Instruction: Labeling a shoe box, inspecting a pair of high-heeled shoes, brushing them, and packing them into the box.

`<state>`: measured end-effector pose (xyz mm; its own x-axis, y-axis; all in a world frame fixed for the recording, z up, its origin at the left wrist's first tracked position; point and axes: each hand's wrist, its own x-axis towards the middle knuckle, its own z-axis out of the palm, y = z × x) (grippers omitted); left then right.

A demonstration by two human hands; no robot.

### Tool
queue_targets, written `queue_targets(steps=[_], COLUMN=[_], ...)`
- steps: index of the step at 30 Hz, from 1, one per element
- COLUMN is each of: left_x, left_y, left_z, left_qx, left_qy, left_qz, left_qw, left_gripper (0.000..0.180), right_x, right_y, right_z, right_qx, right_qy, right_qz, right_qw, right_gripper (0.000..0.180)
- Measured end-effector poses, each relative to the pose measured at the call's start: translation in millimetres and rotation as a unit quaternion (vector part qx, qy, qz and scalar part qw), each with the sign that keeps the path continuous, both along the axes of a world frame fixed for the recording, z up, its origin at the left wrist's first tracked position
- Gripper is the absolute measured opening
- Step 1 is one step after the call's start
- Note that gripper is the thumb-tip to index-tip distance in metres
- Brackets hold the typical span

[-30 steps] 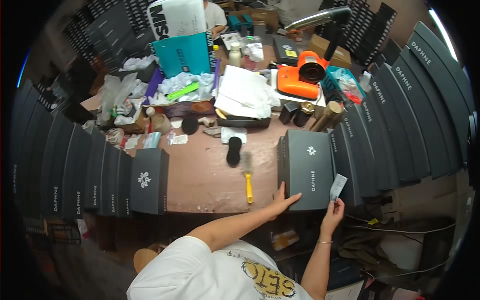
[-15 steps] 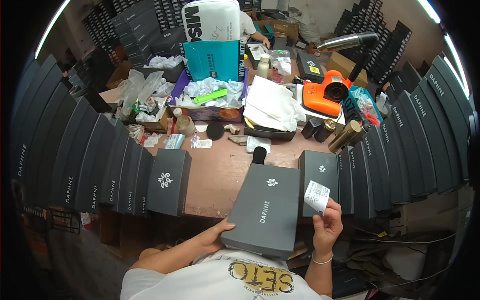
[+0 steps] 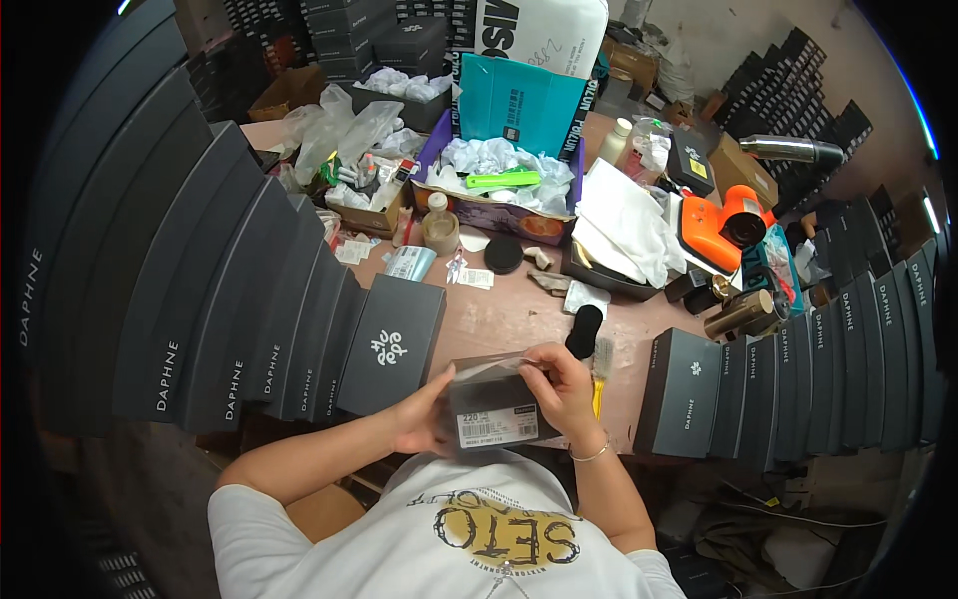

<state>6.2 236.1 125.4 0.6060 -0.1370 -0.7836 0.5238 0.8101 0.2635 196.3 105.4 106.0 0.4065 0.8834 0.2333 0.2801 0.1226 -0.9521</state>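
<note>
A dark grey cardboard box (image 3: 489,393) is held between the person's two hands at the front edge of a reddish-brown table (image 3: 499,317), close before their white T-shirt (image 3: 399,509), with a white printed label (image 3: 497,426) on the side turned toward the body. The left hand (image 3: 427,411) curves around the box's left end, gripping it, its fingers partly hidden. The right hand (image 3: 561,389) has its thumb and bent fingers close together at the upper right edge; whether they also pinch something thin cannot be told. Just right of that hand lies a yellow-handled brush (image 3: 599,384), near a black sole-shaped pad (image 3: 585,331). Rows of similar boxes stand on both sides. Farther back are a purple open carton (image 3: 496,212) filled with crumpled white paper and a bright orange machine (image 3: 711,232).
</note>
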Motion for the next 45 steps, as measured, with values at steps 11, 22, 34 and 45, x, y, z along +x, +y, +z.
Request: queue_targets(steps=[11, 22, 34, 45], left_x=[14.3, 46.5, 27.3, 32.4], left_y=[43.6, 29.1, 36.4, -48.8], left_z=[-31.5, 25.3, 17.3, -65.8], left_qx=[0.435, 0.794, 0.627, 0.766], left_qy=[-0.312, -0.161, -0.277, -0.234], left_qz=[0.207, 0.187, 0.307, 0.132], left_qw=[0.819, 0.555, 0.660, 0.584], left_gripper=[0.101, 0.022, 0.064, 0.054], right_x=[23.0, 43.1, 72.0, 38.2], right_y=[65.7, 74.8, 48.3, -24.1], right_z=[23.5, 45.3, 62.6, 43.6], right_qx=[-0.017, 0.014, 0.067, -0.180], right_qy=[0.172, -0.101, 0.025, 0.117], right_qz=[0.160, 0.065, -0.186, -0.058], right_qw=[0.972, 0.993, 0.980, 0.975], right_gripper=[0.010, 0.020, 0.005, 0.011])
